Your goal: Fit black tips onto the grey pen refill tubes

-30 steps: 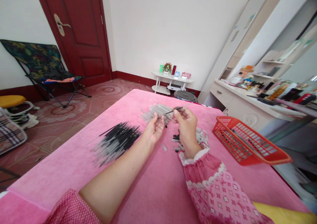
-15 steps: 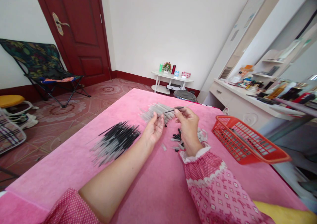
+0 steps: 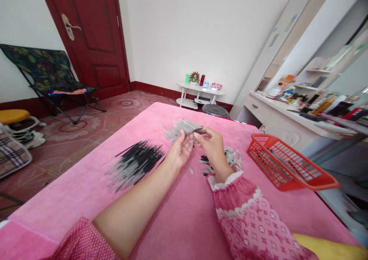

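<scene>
My left hand (image 3: pixel 181 150) is closed in a pinch on one end of a slim dark stick (image 3: pixel 197 129), like a thin pen barrel. My right hand (image 3: pixel 213 147) has its fingertips closed around the other part of that stick, close to the left fingers. Behind both hands lies a pile of clear, greyish thin tubes (image 3: pixel 175 129). Left of my left forearm is a pile of black-and-clear slim sticks (image 3: pixel 135 162). Partly hidden by my right hand is a heap of small clear caps (image 3: pixel 235 156) and short black pieces (image 3: pixel 204 159).
An orange-red plastic basket (image 3: pixel 290 164) with sticks inside stands at the right of the pink-covered table (image 3: pixel 178 214). Yellow cloth (image 3: pixel 324 246) lies at the near right edge. Beyond are a dressing table (image 3: pixel 290 125), a folding chair (image 3: pixel 48 72) and a small white stand (image 3: pixel 186 86).
My right hand has moved left along the stick, and its fingertips are now closer to my left hand. My left hand stays nearly in place. The piles look the same.
</scene>
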Available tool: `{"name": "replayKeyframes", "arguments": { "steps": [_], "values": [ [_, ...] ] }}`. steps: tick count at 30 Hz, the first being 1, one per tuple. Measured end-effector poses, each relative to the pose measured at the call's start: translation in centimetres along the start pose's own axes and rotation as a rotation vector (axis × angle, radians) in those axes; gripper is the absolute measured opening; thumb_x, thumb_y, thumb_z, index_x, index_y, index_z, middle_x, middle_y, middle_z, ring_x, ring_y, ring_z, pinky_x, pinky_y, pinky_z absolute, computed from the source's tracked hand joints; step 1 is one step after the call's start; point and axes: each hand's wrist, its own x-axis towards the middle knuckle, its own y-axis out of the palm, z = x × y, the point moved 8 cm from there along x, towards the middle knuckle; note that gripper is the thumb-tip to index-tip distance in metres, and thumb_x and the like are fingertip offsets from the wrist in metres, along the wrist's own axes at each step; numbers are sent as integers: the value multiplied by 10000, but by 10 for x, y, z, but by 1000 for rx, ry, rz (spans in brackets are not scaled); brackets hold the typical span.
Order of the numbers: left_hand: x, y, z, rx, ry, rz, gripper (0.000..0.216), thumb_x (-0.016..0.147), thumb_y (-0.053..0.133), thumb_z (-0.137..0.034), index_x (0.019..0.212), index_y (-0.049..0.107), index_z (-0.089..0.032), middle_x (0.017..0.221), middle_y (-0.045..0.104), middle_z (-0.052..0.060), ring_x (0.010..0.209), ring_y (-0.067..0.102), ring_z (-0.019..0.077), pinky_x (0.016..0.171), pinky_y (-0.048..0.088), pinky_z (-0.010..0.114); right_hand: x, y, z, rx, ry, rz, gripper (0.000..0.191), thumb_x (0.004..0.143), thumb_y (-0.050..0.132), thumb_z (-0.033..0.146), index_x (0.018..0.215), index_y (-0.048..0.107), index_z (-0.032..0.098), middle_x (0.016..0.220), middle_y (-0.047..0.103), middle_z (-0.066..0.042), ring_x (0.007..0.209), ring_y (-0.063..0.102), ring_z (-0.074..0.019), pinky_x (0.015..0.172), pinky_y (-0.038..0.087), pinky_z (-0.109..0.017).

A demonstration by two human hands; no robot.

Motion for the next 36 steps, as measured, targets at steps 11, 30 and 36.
{"name": "replayKeyframes", "arguments": {
  "steps": [11, 30, 36],
  "values": [
    [8, -7, -20, -13, 74, -10, 138, 830, 561, -214, 736, 583, -116, 640, 674, 42, 543, 646, 93, 511, 524, 152, -39, 37, -10, -1014, 65, 686, 144, 543, 736, 324, 597, 669, 209, 557, 627, -1, 540, 568, -142, 501, 334, -225],
    [9, -10, -11, 88, 62, -8, 118, 805, 597, -206, 740, 590, -108, 648, 677, 51, 537, 641, 94, 517, 525, 158, -6, -12, -42, -1173, 127, 415, 72, 604, 663, 191, 664, 694, 216, 736, 687, -52, 716, 635, -211, 594, 415, -271],
    [9, -10, -14, 254, 165, 34, 128, 752, 661, -219, 764, 605, -105, 715, 694, 77, 608, 663, 119, 538, 520, 169, 8, -11, -19, -521, 22, 205, 53, 658, 599, 199, 670, 633, 160, 625, 661, -21, 582, 611, -153, 562, 444, -246]
  ]
}}
